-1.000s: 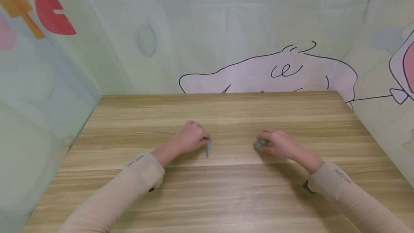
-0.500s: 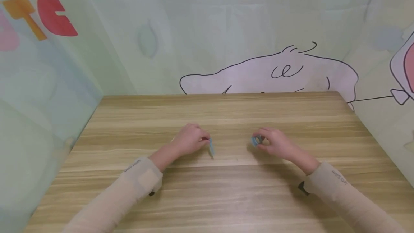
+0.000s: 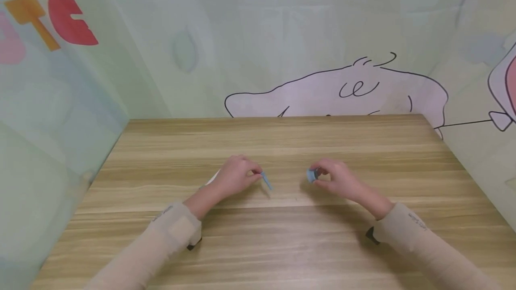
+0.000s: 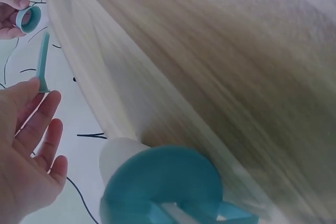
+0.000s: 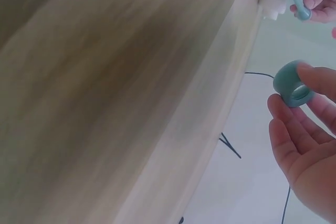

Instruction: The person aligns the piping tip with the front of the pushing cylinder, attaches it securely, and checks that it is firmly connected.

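Above the middle of the table, my left hand [image 3: 235, 176] pinches a slim teal pin [image 3: 266, 181] by its flared end. The pin's thin end slants down to the right in the head view and points up in the left wrist view [image 4: 43, 56]. To the right, my right hand [image 3: 338, 180] holds a short hollow teal ring [image 3: 312, 175] between thumb and fingers. Its opening shows in the right wrist view, where the ring [image 5: 289, 82] is tilted. A gap separates pin and ring.
A larger white and teal round-ended object [image 4: 165, 182] stands on the table near my left wrist, mostly hidden behind the left arm in the head view. The wood-grain table [image 3: 282, 245] meets a printed cloth backdrop [image 3: 262, 35] at its back and left edges.
My right hand has moved left with the ring, turning it. The pin in my left hand has swung from hanging nearly straight down to slanting right. The gap between the two has narrowed.
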`<state>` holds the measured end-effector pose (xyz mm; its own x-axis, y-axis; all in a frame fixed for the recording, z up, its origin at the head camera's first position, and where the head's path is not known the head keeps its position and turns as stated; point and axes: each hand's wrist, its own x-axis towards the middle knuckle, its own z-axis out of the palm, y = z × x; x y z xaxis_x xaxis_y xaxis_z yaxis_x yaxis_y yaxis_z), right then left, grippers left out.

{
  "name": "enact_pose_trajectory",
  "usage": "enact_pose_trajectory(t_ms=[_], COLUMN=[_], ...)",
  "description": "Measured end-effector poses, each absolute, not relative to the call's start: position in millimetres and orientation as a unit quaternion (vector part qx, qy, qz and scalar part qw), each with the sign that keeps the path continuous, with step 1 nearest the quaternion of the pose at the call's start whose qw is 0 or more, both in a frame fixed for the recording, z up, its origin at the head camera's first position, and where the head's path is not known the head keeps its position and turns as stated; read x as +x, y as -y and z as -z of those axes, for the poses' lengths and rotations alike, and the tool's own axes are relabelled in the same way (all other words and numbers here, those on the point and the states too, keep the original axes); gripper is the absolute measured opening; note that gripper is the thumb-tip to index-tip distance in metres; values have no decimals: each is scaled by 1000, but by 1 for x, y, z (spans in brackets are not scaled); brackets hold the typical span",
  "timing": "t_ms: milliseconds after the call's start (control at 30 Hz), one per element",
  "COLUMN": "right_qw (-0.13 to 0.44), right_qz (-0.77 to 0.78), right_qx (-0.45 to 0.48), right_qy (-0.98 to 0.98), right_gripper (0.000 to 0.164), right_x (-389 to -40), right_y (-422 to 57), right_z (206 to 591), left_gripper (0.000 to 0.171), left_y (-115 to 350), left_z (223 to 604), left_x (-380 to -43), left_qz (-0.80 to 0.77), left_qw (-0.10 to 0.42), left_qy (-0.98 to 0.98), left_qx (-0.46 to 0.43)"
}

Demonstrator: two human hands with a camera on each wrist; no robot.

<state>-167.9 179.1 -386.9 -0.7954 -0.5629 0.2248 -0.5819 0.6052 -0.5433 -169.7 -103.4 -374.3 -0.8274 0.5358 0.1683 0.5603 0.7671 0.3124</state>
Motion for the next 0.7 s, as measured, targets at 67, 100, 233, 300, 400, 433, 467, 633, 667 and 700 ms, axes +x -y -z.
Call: enact_pose_trajectory(t_ms=[67,100,233,300,400,433,467,633,667,700], right_qw=[12,13,13,10,1,-2,-6,-29,-34,-36], right_qz=[-319,-325,-359,-378,-404,-411,-417,-446,-450,-455], right_qx=[318,319,324,325,323,321,318,310,307,307], right_qy=[892,890,875,867,856,853,851,839,838,835], right_gripper=[30,29,29,29,28,28,28,28,28,28], right_x=[-167,-167,-165,-164,-164,-164,-163,-161,-160,-160], right_y=[-177,-176,-172,-169,-164,-163,-162,-156,-155,-154], right_z=[387,387,387,388,389,389,390,390,390,390], left_gripper=[10,10,11,11,11,11,11,12,12,12], left_y=[103,103,99,97,94,93,93,89,88,88], left_z=[374,374,374,374,374,374,374,374,374,374], left_x=[-168,-167,-163,-161,-158,-158,-157,-155,-154,-154], left_qz=[188,193,206,209,216,221,225,252,256,260], left_qw=[40,41,50,57,71,75,78,84,84,86], left_qy=[939,940,944,946,947,946,946,943,942,941], left_qx=[-284,-279,-255,-243,-229,-224,-219,-202,-199,-198])
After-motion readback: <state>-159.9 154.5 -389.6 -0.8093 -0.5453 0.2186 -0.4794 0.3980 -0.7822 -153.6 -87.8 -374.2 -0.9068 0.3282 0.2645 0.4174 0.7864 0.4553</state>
